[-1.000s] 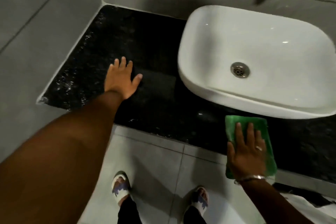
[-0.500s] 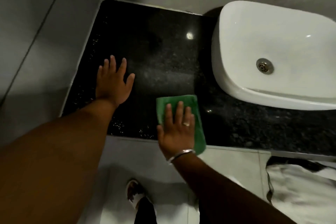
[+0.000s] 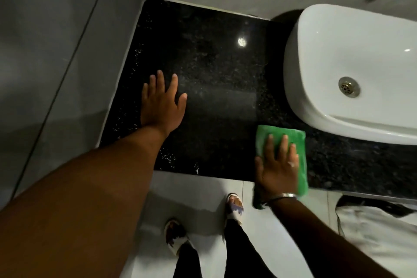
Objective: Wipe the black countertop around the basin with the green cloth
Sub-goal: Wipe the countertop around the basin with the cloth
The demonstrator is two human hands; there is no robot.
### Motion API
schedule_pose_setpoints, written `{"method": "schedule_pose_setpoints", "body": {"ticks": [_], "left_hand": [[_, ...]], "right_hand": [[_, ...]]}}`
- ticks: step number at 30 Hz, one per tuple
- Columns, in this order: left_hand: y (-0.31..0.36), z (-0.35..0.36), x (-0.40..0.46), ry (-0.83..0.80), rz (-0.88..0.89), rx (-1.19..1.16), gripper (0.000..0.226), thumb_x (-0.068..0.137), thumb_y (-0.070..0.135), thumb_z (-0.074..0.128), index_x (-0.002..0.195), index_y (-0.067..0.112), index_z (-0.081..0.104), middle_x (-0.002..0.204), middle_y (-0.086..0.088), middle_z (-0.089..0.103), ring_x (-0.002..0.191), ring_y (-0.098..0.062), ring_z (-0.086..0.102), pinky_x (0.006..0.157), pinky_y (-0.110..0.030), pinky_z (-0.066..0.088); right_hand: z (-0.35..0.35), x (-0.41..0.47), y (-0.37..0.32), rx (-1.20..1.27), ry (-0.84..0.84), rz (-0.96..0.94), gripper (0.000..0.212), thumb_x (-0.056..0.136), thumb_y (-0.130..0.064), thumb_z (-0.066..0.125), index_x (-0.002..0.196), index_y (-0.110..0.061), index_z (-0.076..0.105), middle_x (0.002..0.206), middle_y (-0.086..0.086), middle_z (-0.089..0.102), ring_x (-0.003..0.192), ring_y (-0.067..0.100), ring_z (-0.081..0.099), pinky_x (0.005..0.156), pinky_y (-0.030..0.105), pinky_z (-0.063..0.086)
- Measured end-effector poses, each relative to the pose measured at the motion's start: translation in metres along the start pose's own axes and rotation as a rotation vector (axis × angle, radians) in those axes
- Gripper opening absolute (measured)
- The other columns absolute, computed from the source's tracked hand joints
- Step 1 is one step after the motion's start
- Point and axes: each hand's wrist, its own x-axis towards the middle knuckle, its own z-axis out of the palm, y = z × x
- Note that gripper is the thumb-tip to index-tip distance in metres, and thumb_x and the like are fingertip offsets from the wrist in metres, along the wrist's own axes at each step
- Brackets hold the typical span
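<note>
Countertop (image 3: pixel 216 70) bears two flat hands, one green cloth (image 3: pixel 301 146), one basin (image 3: pixel 361 56).

There is one view, from a wide-angle camera worn on the head. It looks steeply down from above and close in onto the black countertop (image 3: pixel 214 70), with the white basin (image 3: pixel 352 70) cut off at the right edge. Both forearms reach up from the bottom, and the floor (image 3: pixel 203 192) and feet lie underneath.

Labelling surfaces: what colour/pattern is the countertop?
Black with fine pale speckles, glossy; the countertop shows best in the head view.
</note>
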Motion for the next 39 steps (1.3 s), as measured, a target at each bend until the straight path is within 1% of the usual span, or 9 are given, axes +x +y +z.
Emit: {"method": "schedule_pose_setpoints", "body": {"ticks": [6,9,11,15,19,22,27,31,39], "left_hand": [[-0.001,-0.002,0.0,-0.001,0.012,0.015,0.067,0.096,0.058,0.024,0.155,0.027,0.016,0.165,-0.018,0.01,0.152,-0.035,0.007,0.124,-0.05,0.008],[-0.001,-0.004,0.0,-0.013,0.011,0.01,0.066,0.097,0.056,0.025,0.155,0.028,0.015,0.165,-0.016,0.008,0.153,-0.034,0.005,0.124,-0.05,0.007],[-0.002,-0.005,0.001,-0.025,0.012,0.018,0.065,0.098,0.056,0.024,0.156,0.027,0.014,0.165,-0.016,0.007,0.153,-0.033,0.004,0.124,-0.05,0.007],[-0.007,-0.01,-0.001,-0.053,0.058,-0.007,0.065,0.099,0.053,0.027,0.156,0.025,0.014,0.165,-0.016,0.006,0.153,-0.034,0.003,0.124,-0.05,0.007],[-0.049,-0.024,0.009,-0.043,0.012,-0.031,0.067,0.1,0.048,0.037,0.156,0.017,0.017,0.165,-0.02,0.008,0.152,-0.038,0.006,0.123,-0.05,0.01],[-0.077,-0.032,0.017,-0.042,0.056,0.0,0.065,0.101,0.043,0.037,0.156,0.014,0.019,0.164,-0.02,0.011,0.152,-0.037,0.011,0.122,-0.049,0.014],[-0.078,-0.03,0.016,-0.032,0.102,-0.022,0.06,0.102,0.039,0.035,0.156,0.017,0.021,0.165,-0.017,0.012,0.152,-0.032,0.012,0.123,-0.047,0.014],[-0.08,-0.032,0.017,-0.029,0.106,-0.05,0.059,0.102,0.039,0.035,0.156,0.018,0.022,0.165,-0.016,0.013,0.153,-0.031,0.012,0.123,-0.046,0.013],[-0.08,-0.027,0.018,0.012,0.095,-0.063,0.06,0.101,0.038,0.04,0.155,0.018,0.025,0.164,-0.015,0.016,0.152,-0.03,0.014,0.122,-0.045,0.014]], "right_hand": [[0.021,-0.025,-0.126,0.047,-0.084,-0.475,0.07,0.085,-0.05,0.042,0.149,-0.026,0.024,0.157,0.016,0.025,0.143,0.045,0.019,0.114,0.06,0.021],[0.021,-0.031,-0.105,-0.007,-0.132,-0.777,0.069,0.084,-0.048,0.043,0.148,-0.033,0.022,0.157,0.008,0.028,0.142,0.039,0.025,0.114,0.055,0.024],[0.018,-0.021,-0.075,-0.019,-0.111,-0.845,0.066,0.085,-0.044,0.045,0.147,-0.036,0.024,0.156,0.005,0.031,0.141,0.036,0.03,0.115,0.051,0.025],[0.009,0.004,-0.062,0.032,-0.163,-0.744,0.065,0.086,-0.047,0.044,0.147,-0.036,0.025,0.157,0.006,0.029,0.142,0.036,0.027,0.115,0.051,0.026],[0.001,0.058,-0.089,-0.049,-0.152,-0.589,0.066,0.089,-0.049,0.03,0.15,-0.03,0.015,0.16,0.014,0.014,0.145,0.041,0.013,0.117,0.054,0.015],[0.001,0.075,-0.119,-0.075,-0.143,-0.507,0.068,0.091,-0.049,0.033,0.151,-0.03,0.007,0.161,0.015,0.008,0.145,0.043,0.008,0.116,0.056,0.01],[0.02,-0.009,-0.181,-0.005,-0.172,-0.838,0.074,0.079,-0.047,0.047,0.147,-0.03,0.026,0.156,0.014,0.029,0.14,0.046,0.024,0.112,0.061,0.021],[0.019,-0.004,-0.168,0.032,-0.186,-0.947,0.068,0.083,-0.048,0.045,0.147,-0.034,0.027,0.156,0.008,0.031,0.142,0.039,0.026,0.114,0.055,0.021],[0.003,0.132,-0.196,0.017,-0.101,-0.425,0.066,0.094,-0.05,0.029,0.151,-0.031,0.003,0.161,0.013,0.004,0.146,0.04,0.001,0.118,0.054,0.006]]}}
